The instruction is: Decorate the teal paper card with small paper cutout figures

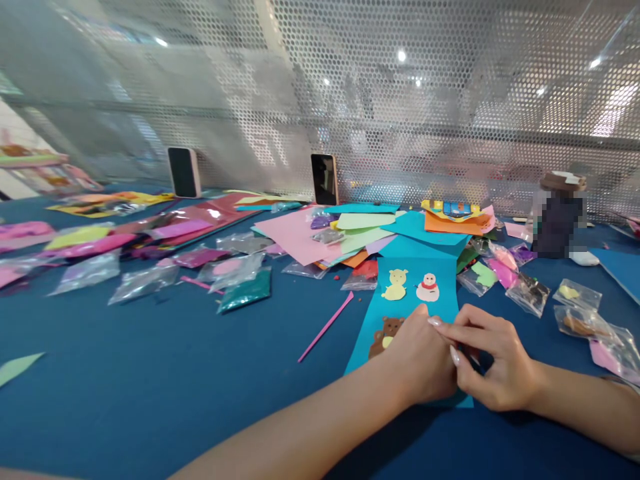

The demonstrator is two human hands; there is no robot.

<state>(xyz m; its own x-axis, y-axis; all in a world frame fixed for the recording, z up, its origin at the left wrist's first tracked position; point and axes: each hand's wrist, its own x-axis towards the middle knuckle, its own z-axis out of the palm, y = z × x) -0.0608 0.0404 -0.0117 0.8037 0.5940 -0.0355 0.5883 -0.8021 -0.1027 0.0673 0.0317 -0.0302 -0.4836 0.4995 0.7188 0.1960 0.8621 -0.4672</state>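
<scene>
Two hands at work over a blue sheet. The blue sheet (370, 327) lies lengthwise on the dark blue tabletop (175, 380), with its left edge exposed down to the left forearm and its lower right corner showing below the hands. Near its far end are a pale yellow bear (396, 287) and, to the right, a snowman (428, 289) with a red scarf; nearer, a brown bear (393, 328) is partly covered by the left hand (427, 357). That hand is bent over the sheet, its fingers hidden, so their grip cannot be told. The right hand (493, 357) meets it from the right, forefinger touching it and thumb set apart below; whether anything is held between them cannot be seen. A pink stick (326, 327) lies at a slant left of the sheet, apart from it. The widest room for movement is left of the stick, reaching toward a green paper piece (20, 368). On the right, small clear packets (580, 323) narrow the space; beyond the sheet, coloured papers (295, 233) crowd its far edge.
</scene>
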